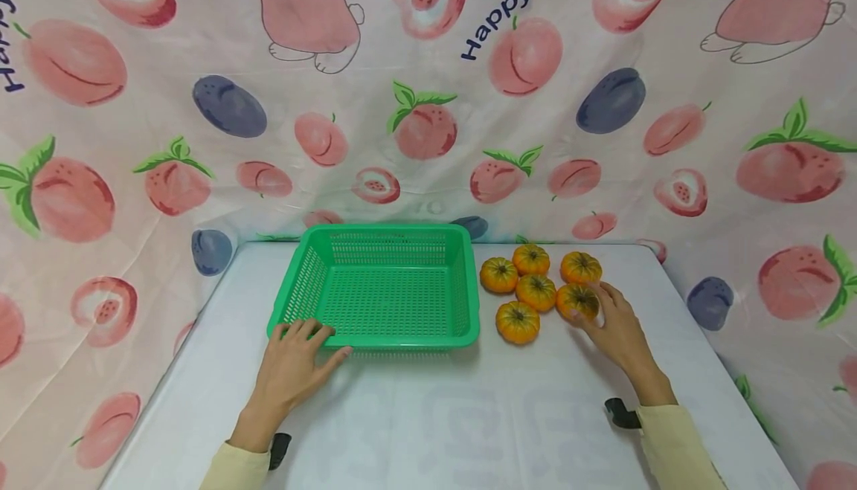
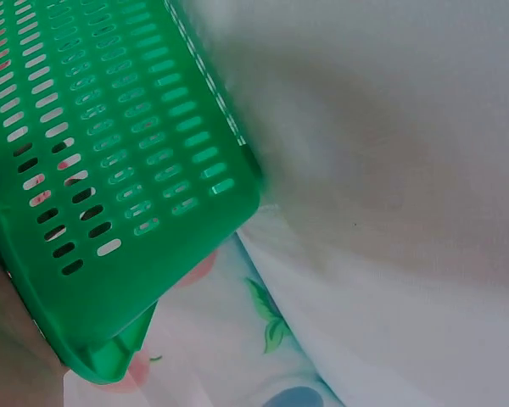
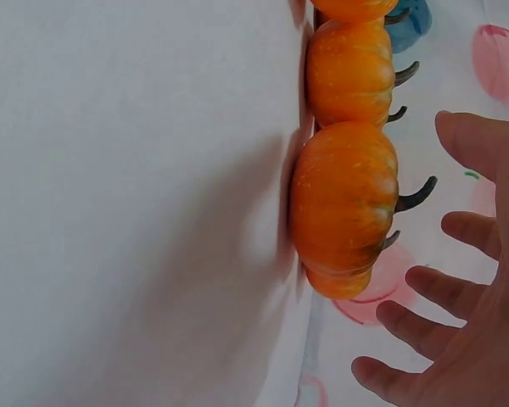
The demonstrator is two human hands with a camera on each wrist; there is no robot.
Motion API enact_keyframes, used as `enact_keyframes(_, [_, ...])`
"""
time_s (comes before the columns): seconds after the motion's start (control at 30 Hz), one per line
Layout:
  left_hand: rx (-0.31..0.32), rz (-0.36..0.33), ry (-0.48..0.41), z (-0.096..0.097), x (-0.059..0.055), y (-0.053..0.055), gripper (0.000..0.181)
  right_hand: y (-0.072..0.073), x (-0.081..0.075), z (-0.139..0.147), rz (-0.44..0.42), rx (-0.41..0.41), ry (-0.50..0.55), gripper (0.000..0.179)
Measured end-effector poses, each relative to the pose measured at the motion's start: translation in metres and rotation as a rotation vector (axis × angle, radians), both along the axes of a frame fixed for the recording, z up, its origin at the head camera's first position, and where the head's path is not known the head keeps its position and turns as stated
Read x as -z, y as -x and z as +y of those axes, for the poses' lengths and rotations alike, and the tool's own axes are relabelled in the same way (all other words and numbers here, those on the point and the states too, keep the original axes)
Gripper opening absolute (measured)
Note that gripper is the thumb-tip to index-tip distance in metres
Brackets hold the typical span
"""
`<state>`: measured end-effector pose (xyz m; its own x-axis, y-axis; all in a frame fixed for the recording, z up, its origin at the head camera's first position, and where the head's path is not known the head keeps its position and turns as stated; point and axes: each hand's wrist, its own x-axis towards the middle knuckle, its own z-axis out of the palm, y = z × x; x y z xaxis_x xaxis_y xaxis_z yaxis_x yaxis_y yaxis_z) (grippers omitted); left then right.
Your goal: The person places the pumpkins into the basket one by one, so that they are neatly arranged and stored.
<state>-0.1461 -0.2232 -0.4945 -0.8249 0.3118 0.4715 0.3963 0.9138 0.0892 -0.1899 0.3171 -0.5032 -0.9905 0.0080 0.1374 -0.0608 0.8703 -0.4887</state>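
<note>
In the head view, with twelve o'clock at the far side, six small orange pumpkins lie together on the white-covered bench (image 1: 428,430), at three o'clock from the green basket (image 1: 395,343). The right hand (image 1: 619,337) comes in from five o'clock over the near right pumpkin (image 1: 572,298). Its grip is wide, thumb and fingers spread around the top without clasping; the right wrist view shows a gap there.

Around that pumpkin sit the far right pumpkin (image 1: 580,268) at twelve o'clock, the middle pumpkin (image 1: 535,293) at nine and the nearest pumpkin (image 1: 518,323) at eight. At ten lie the far pumpkin (image 1: 531,259) and the leftmost pumpkin (image 1: 498,275), the latter just beside the basket's rim. The middle and leftmost ones, then the raised rim, stand between the reached pumpkin and the basket's inside.

The left hand (image 1: 291,367) lies on the rim at the basket's seven o'clock corner, thumb spread outside; whether its grip clasps the rim I cannot tell. A peach-print cloth (image 1: 428,170) rises behind at twelve.
</note>
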Motion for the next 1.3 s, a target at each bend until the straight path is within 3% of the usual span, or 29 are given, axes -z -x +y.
enact_keyframes(0.17, [0.009,0.041,0.011,0.000,0.004,0.000,0.043,0.001,0.006,0.004,-0.007,0.011,-0.006,0.075])
enact_keyframes(0.7, [0.027,0.077,0.023,0.001,0.006,0.001,0.046,0.011,0.014,0.008,-0.156,0.067,0.014,0.083])
enact_keyframes(0.93, [0.028,0.103,0.018,0.001,0.009,0.002,0.070,0.015,0.017,0.009,-0.185,0.067,0.045,0.085])
enact_keyframes(1.03, [0.031,0.112,0.011,0.001,0.010,0.002,0.073,0.016,0.018,0.008,-0.199,0.071,0.048,0.085])
enact_keyframes(1.3, [0.046,0.131,0.000,0.002,0.012,0.002,0.044,0.016,0.019,0.008,-0.171,0.074,0.072,0.082])
